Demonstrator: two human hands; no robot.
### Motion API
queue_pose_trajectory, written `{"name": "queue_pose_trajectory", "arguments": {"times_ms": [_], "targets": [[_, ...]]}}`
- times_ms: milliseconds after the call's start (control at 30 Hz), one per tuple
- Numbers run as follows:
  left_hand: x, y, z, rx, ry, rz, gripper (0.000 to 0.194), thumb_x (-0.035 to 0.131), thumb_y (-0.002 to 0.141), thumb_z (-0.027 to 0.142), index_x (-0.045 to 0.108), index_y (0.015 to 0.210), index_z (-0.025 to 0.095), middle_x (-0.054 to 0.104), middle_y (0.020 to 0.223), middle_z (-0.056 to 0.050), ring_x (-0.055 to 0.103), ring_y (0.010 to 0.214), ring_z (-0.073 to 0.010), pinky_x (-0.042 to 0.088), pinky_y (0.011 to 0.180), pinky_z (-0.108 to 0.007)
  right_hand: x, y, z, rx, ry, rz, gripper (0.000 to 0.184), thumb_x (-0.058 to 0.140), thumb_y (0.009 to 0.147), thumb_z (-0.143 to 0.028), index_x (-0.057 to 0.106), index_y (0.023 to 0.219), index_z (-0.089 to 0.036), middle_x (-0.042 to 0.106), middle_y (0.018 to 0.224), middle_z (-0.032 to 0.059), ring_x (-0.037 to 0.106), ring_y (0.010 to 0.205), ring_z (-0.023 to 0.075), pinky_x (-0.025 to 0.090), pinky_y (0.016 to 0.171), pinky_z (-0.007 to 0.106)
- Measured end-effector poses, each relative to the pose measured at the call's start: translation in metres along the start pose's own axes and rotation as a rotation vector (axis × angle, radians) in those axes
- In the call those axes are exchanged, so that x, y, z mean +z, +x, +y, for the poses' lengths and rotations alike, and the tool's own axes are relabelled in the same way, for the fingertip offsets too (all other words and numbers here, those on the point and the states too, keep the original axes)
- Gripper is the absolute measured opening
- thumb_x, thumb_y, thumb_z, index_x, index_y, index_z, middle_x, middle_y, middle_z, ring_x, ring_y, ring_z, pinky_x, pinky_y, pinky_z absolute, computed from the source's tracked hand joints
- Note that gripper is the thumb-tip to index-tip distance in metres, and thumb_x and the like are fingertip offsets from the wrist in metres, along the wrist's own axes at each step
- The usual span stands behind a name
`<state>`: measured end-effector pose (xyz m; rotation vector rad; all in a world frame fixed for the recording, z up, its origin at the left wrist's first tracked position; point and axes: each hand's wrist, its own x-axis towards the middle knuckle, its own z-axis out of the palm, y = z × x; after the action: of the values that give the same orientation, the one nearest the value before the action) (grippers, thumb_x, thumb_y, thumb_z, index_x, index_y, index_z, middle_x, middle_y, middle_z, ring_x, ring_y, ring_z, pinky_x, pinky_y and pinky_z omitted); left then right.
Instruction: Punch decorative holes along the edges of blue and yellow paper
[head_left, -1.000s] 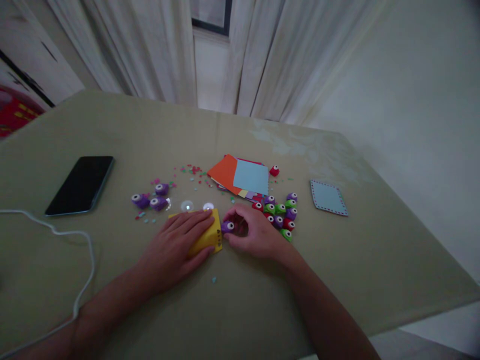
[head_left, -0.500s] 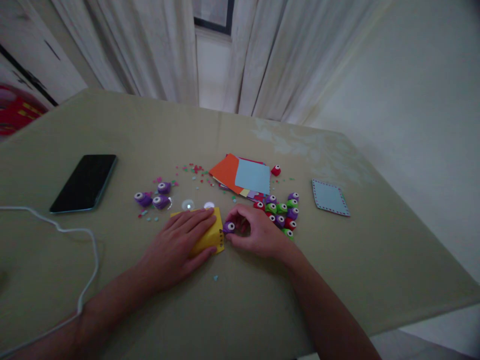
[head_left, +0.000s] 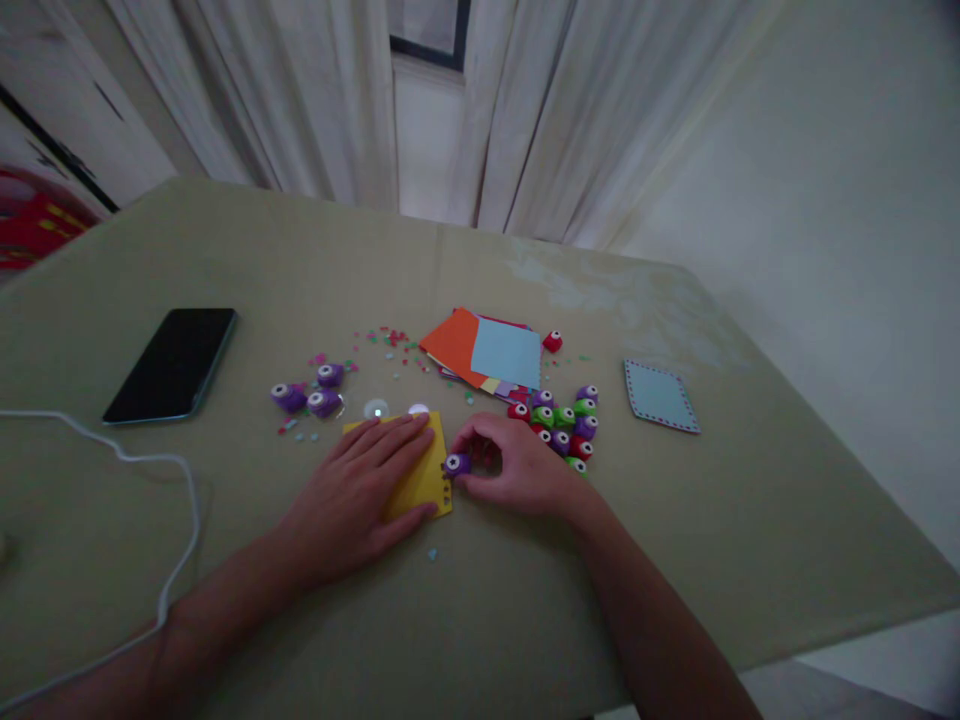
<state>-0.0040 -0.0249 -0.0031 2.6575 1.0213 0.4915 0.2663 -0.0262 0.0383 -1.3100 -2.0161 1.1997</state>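
My left hand (head_left: 375,475) lies flat on a yellow sheet of paper (head_left: 427,470), fingers stretched out and pressing it to the table. Small punched holes run along the lower part of the sheet's right edge. At that edge, my right hand (head_left: 517,462) grips a small purple craft hole punch (head_left: 456,465) between thumb and fingers. Its front meets the paper's edge. Just beyond the right hand sits a cluster of purple, green and red hole punches (head_left: 562,417), some partly hidden by the hand.
Coloured paper sheets (head_left: 506,352) lie in a stack beyond my hands, near a lone red punch (head_left: 553,341). A light blue sheet with a punched border (head_left: 661,396) is at right. Left are purple punches (head_left: 324,402), a dark tablet (head_left: 171,365) and a white cable (head_left: 180,560). Confetti (head_left: 394,337) is scattered about.
The purple hole punch has shifted slightly down and left along the paper's right edge. More of the holes below have moved toward me with the sheet; the left hand stays flat.
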Motion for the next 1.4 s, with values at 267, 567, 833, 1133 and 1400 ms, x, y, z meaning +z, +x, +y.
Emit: {"name": "queue_pose_trajectory", "arguments": {"times_ms": [267,567,833,1133,1400], "targets": [[-0.0004,0.0003,0.0002,0.013,0.014,-0.008,0.073,0.060,0.105,0.061,0.043,0.166,0.024,0.049,0.171,-0.012,0.048,0.155,-0.0329,0.033,0.129,-0.052,-0.0002,0.0026,-0.0011,-0.013,0.034,-0.014,0.019,0.083,0.089,-0.021,0.075,0.106,-0.018,0.075,0.096,0.0023,0.068,0.083,0.0165,0.054,0.076,0.027],[0.0006,0.0002,-0.0003,0.020,-0.009,0.005,0.073,0.061,0.105,0.059,0.043,0.167,0.025,0.050,0.170,-0.012,0.050,0.154,-0.0340,0.034,0.129,-0.053,0.0082,0.0083,0.0016,0.008,0.071,0.096,0.017,0.082,0.093,-0.023,0.078,0.109,-0.020,0.076,0.102,0.0037,0.069,0.081,0.0160,0.056,0.077,0.028],[-0.0009,0.0010,0.0011,0.025,0.006,-0.009,0.074,0.061,0.105,0.059,0.042,0.167,0.023,0.050,0.170,-0.013,0.050,0.154,-0.0335,0.035,0.129,-0.054,0.0029,0.0069,0.0032,-0.034,0.089,0.048,0.019,0.077,0.096,-0.026,0.080,0.113,-0.018,0.077,0.103,0.0047,0.070,0.085,0.0160,0.056,0.078,0.027],[0.0007,-0.0001,0.0001,0.032,0.019,-0.004,0.074,0.062,0.105,0.059,0.042,0.166,0.023,0.050,0.170,-0.012,0.049,0.154,-0.0329,0.034,0.130,-0.053,0.0033,0.0067,0.0023,-0.022,0.082,0.045,0.018,0.078,0.096,-0.028,0.079,0.112,-0.019,0.076,0.103,0.0047,0.069,0.084,0.0165,0.056,0.077,0.028],[-0.0005,0.0004,0.0006,0.030,0.019,-0.005,0.072,0.060,0.106,0.059,0.042,0.166,0.023,0.050,0.170,-0.012,0.049,0.155,-0.0323,0.034,0.129,-0.052,0.0023,0.0065,0.0023,-0.027,0.076,0.036,0.018,0.077,0.097,-0.027,0.079,0.114,-0.020,0.076,0.104,0.0044,0.069,0.085,0.0163,0.055,0.077,0.028]]}}
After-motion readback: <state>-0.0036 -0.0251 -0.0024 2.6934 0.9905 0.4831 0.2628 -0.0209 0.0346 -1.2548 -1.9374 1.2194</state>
